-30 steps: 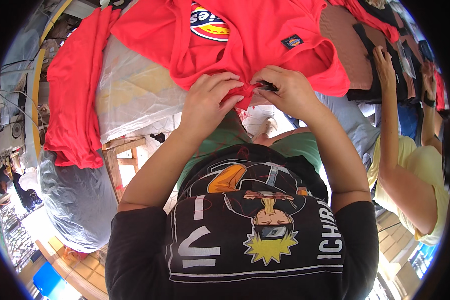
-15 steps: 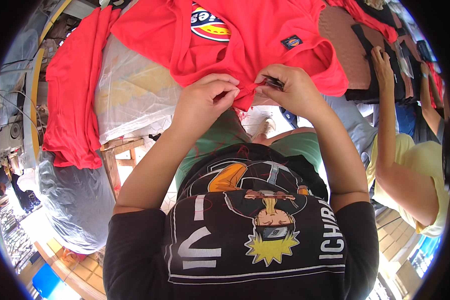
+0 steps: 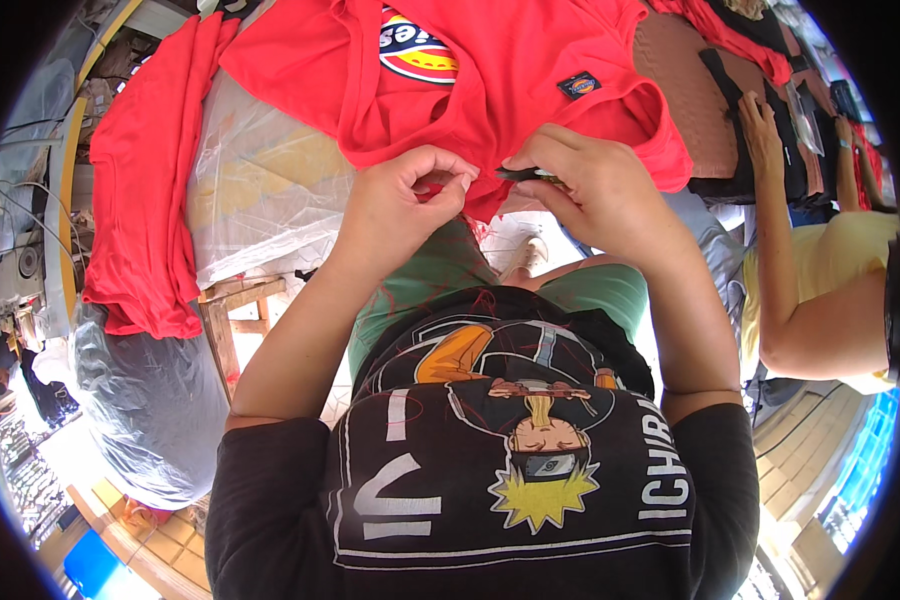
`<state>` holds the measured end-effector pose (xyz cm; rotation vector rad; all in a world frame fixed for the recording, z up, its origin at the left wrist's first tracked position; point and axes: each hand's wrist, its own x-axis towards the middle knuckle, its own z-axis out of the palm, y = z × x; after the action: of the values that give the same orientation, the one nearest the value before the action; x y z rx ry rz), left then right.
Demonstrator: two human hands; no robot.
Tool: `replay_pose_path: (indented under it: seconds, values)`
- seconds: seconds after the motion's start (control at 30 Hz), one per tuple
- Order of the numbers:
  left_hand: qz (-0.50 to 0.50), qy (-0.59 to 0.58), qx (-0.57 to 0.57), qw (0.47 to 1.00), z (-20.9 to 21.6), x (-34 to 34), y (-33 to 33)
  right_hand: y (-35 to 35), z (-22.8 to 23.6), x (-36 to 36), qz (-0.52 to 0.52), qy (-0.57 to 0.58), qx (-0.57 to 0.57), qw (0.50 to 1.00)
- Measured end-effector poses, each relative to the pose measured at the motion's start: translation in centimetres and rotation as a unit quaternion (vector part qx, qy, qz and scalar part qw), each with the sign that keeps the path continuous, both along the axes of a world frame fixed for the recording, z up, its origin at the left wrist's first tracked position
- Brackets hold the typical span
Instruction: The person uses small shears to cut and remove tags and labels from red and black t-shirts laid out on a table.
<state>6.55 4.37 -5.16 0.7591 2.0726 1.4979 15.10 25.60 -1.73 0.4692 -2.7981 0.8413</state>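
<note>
A red knit top (image 3: 540,100) with bound edges, a round printed emblem and a small dark label is spread in front of me, its near edge hanging over the table. Thumb and fingers of my left hand (image 3: 405,195) are pinched on that near edge, and red cloth shows inside the grip. Close by on the right, my right hand (image 3: 595,190) is closed around small dark thread snips (image 3: 520,174). Their tips point left toward the cloth, a short way from my left fingertips. The palm hides most of the snips' handles.
Red garments (image 3: 150,180) are heaped at the left, beside clear plastic sheeting (image 3: 270,180) on the table. A plastic-wrapped bundle (image 3: 145,410) stands below them. At the right, a person in a yellow top (image 3: 820,290) reaches toward brown and black cloth (image 3: 695,110).
My right hand has drawn slightly back from the cloth, and the snips' tips now show more. The left hand has shifted slightly. The person at right has moved an arm and leaned.
</note>
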Motion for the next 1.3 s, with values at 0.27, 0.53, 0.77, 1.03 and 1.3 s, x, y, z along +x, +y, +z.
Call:
replay_pose_path:
  seconds: [0.27,0.53,0.77,1.03,1.3]
  values:
    - [-0.070,0.057,0.049,0.995,1.1,0.1,-0.2,-1.1,-0.4,-0.3,0.007,-0.012,0.023,1.000]
    - [-0.194,0.143,0.033,0.970,3.9,-2.4,-1.8,0.9,-0.4,0.0,-0.067,0.012,-0.059,0.996]
    - [-0.047,0.427,-0.071,0.900,-0.8,-0.4,1.6,-0.2,-4.2,-0.4,-0.074,-0.042,0.009,0.996]
    - [0.020,0.094,0.043,0.994,1.5,-1.0,2.5,-0.6,-0.5,-1.3,-0.073,0.107,-0.132,0.983]
    - [0.020,0.093,0.072,0.993,0.9,-0.7,1.8,-0.7,0.2,-1.5,-0.012,-0.025,-0.276,0.961]
